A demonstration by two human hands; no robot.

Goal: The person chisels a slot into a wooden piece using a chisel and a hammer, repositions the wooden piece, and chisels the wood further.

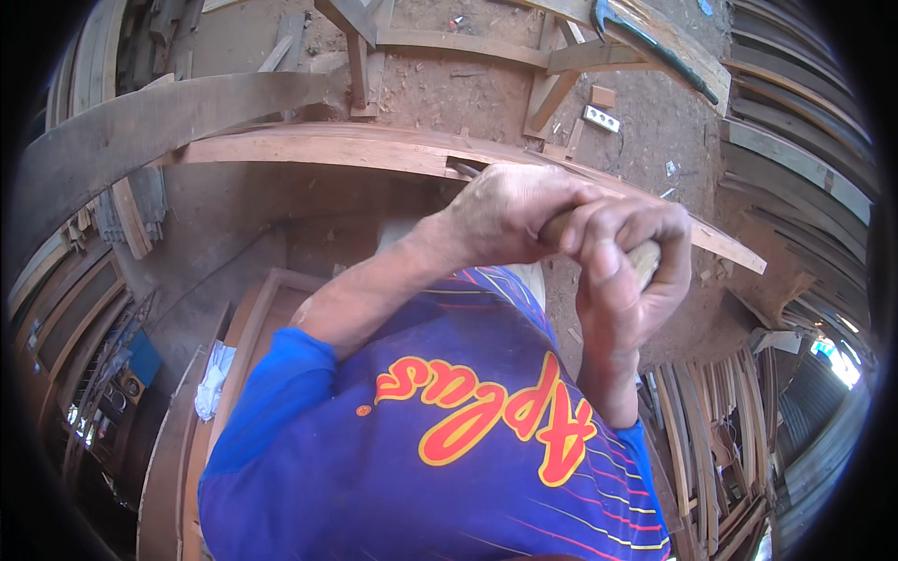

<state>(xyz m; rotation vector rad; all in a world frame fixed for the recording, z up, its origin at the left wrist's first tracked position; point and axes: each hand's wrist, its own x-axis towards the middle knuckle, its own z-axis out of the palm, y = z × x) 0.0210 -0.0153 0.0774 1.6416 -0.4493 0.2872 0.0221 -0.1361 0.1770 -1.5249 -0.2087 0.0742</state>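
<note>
A long reddish wooden beam (374, 150) runs across in front of me, with a dark slot (458, 164) cut into its near face. My left hand (519, 210) is closed around the front of a wooden-handled chisel, just over the beam. My right hand (641, 248) wraps the rear of the chisel handle (645, 260), whose rounded end shows inside the palm. A thin metal end of the tool reaches from beside my left hand into the slot. Most of the chisel is hidden by my fingers.
A curved dark plank (178, 117) crosses at the left. Wooden trestle legs (552, 93) stand beyond the beam. A claw-ended hammer (655, 51) with a dark handle lies on a board at the far right. A white power strip (601, 119) lies on the dirt floor. Stacked boards (795, 168) line the right side.
</note>
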